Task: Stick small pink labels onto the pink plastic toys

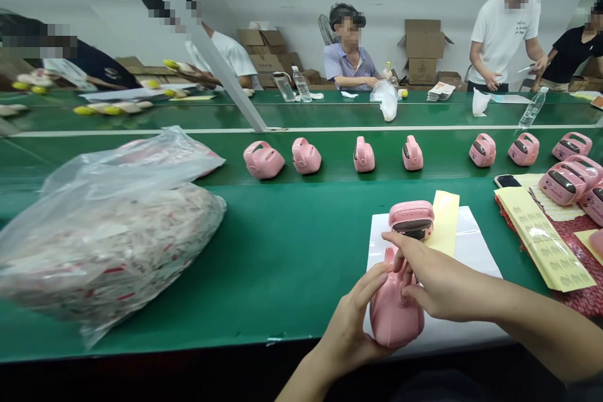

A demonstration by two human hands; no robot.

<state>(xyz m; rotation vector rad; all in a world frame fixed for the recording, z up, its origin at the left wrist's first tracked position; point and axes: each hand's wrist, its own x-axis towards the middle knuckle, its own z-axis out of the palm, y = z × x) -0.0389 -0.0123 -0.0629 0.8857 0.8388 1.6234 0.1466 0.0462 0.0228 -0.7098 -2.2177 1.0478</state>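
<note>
My left hand (351, 320) cups a pink plastic toy (393, 314) from the left, low over a white sheet (475, 251) near the table's front edge. My right hand (433, 279) rests on top of the same toy, fingers pressed on its upper part. A second pink toy (411, 218) stands upright just beyond, on the white sheet beside a pale yellow strip (446, 221).
A big clear bag of small packets (108, 239) lies at the left. Several pink toys (364, 154) line the green belt (282, 245). Yellow sticker sheets (546, 239), a phone (507, 181) and more toys (568, 179) sit at right. Other people work across the far table.
</note>
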